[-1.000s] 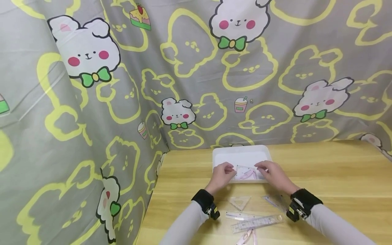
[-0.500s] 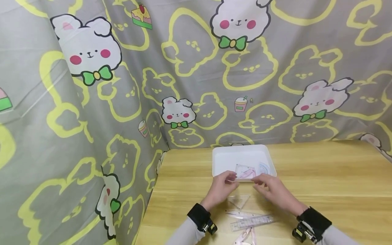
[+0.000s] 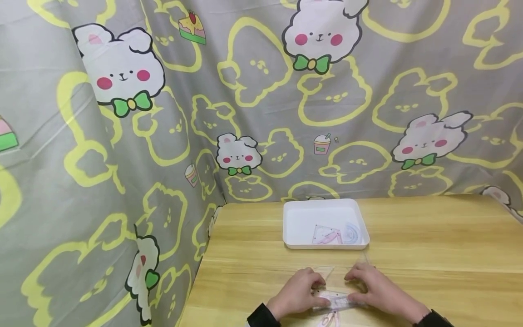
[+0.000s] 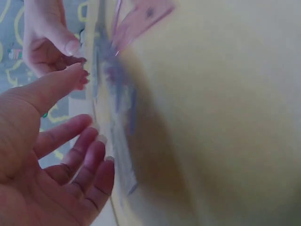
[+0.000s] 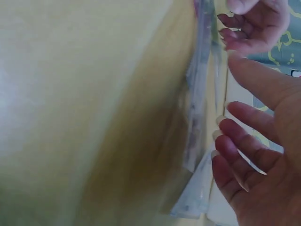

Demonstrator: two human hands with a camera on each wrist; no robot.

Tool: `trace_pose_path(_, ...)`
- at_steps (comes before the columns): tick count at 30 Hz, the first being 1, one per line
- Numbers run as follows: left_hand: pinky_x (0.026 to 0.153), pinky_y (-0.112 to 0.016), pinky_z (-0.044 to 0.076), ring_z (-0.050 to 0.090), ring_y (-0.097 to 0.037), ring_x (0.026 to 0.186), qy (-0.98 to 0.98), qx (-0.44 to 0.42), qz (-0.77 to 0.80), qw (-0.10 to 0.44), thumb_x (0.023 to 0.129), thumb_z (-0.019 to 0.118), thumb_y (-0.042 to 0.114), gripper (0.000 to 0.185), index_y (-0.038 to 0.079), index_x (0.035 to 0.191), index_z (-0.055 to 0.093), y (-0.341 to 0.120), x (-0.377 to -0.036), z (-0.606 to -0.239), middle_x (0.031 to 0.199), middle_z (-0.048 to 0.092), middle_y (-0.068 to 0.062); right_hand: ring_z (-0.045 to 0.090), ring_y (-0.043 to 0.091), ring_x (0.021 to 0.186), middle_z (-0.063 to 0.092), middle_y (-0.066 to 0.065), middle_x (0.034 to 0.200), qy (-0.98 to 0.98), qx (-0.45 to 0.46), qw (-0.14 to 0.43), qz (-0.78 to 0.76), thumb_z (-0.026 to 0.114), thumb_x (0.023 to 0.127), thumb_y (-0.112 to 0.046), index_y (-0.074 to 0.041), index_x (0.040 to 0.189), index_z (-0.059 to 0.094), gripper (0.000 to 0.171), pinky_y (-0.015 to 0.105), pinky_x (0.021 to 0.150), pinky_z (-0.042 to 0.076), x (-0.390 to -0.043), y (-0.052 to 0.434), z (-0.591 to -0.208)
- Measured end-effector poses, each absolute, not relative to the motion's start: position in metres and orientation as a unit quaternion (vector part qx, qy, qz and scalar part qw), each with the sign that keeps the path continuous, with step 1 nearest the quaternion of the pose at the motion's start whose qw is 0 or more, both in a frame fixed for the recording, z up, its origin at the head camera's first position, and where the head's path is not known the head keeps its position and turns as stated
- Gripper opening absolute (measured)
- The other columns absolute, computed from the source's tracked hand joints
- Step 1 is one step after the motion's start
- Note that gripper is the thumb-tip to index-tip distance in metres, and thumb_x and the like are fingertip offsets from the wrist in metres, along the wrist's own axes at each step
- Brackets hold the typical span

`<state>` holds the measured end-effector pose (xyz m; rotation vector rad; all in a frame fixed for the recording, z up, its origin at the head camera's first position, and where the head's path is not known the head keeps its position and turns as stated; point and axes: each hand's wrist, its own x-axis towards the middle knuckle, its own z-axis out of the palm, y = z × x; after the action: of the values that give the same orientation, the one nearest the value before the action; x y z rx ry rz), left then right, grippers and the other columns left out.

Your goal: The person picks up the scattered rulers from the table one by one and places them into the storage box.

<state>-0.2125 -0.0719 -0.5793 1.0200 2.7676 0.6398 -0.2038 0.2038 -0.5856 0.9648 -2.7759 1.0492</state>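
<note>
Both hands hover low over a group of clear plastic rulers on the table. My left hand (image 3: 300, 290) has its fingers loosely bent, its thumb at the left part of a clear ruler (image 3: 338, 303). Opposite, my right hand (image 3: 377, 288) is near the ruler's right part, fingers relaxed and spread. In the right wrist view the fingertips are beside the ruler (image 5: 195, 132), not wrapped round it. A second ruler lies just behind, partly hidden by the hands. Beyond is a clear set square (image 3: 325, 271); another triangular clear piece (image 5: 194, 195) lies by the right fingers.
A white tray (image 3: 294, 222) stands at the back, holding a clear square-cornered piece (image 3: 320, 231), a pink piece (image 3: 330, 237) and a pale blue protractor (image 3: 351, 234). A pink plastic piece (image 3: 327, 319) lies at the front of the table (image 3: 449, 254). Patterned cloth (image 3: 261, 109) hangs behind.
Both hands have left the tray and come back toward the front, down over the rulers. The protractor in the tray, earlier covered by the right hand, now shows.
</note>
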Motion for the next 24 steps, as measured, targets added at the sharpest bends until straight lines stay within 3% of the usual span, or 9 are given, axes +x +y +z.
trace_pose_path(8,0.069,-0.009,0.034,0.042,0.006,0.081,0.924,0.333,0.179,0.053,0.081,0.086,0.056,0.044,0.023,0.106,0.071,-0.066,-0.206,-0.587,0.092,0.052,0.018,0.05,0.005,0.093,0.055,-0.013,0.1,-0.894,0.303,0.007,0.331,0.09,0.078,-0.042,-0.024,0.097,0.071,0.032,0.028,0.076,0.048,-0.201,0.207,-0.597)
trace_pose_path(15,0.07,-0.008,0.035,0.043,0.008,0.078,0.92,0.335,0.199,0.041,0.083,0.089,0.045,0.036,0.021,0.099,0.067,-0.064,-0.205,-0.588,0.087,0.056,0.018,0.041,0.0,0.085,0.05,-0.018,0.088,-0.878,0.33,0.027,0.346,0.091,0.078,-0.033,-0.027,0.088,0.065,0.028,0.023,0.065,0.037,-0.204,0.205,-0.601)
trace_pose_path(24,0.067,-0.007,0.036,0.046,0.011,0.071,0.91,0.345,0.228,0.035,0.083,0.089,0.036,0.026,0.021,0.088,0.068,-0.063,-0.203,-0.589,0.078,0.058,0.02,0.046,-0.002,0.075,0.054,-0.016,0.082,-0.869,0.31,-0.055,0.382,0.088,0.082,-0.033,-0.023,0.087,0.063,0.027,0.022,0.063,0.038,-0.207,0.204,-0.596)
